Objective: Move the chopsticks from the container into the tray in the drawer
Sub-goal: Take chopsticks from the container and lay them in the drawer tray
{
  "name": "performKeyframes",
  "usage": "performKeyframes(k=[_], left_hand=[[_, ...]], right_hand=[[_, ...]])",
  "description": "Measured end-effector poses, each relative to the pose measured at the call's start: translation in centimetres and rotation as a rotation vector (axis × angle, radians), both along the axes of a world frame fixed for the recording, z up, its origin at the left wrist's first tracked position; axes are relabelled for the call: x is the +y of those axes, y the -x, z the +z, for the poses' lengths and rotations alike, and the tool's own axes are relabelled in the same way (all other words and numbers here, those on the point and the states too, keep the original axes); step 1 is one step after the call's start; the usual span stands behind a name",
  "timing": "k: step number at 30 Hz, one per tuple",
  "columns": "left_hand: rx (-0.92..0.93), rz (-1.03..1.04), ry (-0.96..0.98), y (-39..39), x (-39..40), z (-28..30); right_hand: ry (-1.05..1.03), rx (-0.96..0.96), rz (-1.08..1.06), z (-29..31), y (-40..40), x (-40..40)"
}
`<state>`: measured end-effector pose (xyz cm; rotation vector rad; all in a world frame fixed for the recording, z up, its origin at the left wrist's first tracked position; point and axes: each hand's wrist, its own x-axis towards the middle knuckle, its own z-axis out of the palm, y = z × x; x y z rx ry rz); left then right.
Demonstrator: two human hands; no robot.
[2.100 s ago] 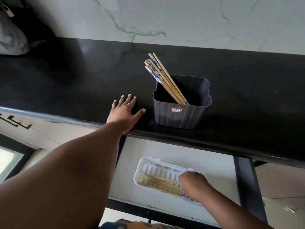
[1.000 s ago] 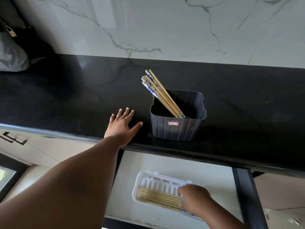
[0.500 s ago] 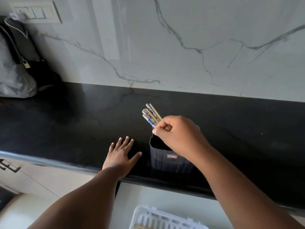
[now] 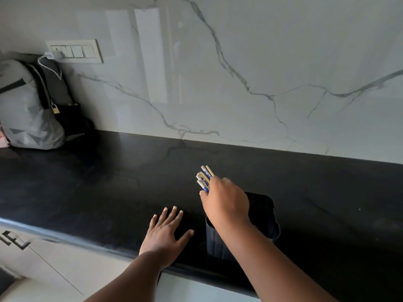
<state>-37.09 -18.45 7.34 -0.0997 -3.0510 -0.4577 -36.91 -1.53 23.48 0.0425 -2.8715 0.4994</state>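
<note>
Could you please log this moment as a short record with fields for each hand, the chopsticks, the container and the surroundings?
right hand: grips the chopsticks above the container
left hand: flat on the black countertop, fingers spread
chopsticks: bundled, patterned ends pointing up and left
container: dark, upright near the counter edge
surroundings: grey bag at far left, switch panel on the marble wall
drawer tray: out of view

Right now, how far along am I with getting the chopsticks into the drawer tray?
Done: nothing can be confirmed, since the tray and drawer are out of view here. In hand: your right hand grips the bundle of chopsticks above the dark container, while your left hand rests flat on the black counter. Left: lift that bundle out and lay it in the tray.
</note>
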Motion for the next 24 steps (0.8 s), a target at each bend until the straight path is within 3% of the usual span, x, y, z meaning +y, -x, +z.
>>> performKeyframes(k=[15, 24], left_hand=[[-0.012, -0.003, 0.005, -0.1, 0.1, 0.4], [0.002, -0.005, -0.009, -0.2, 0.1, 0.4]], right_hand=[[-0.031, 0.073, -0.011, 0.7, -0.4, 1.3], [0.009, -0.041, 0.001, -0.1, -0.5, 0.7]])
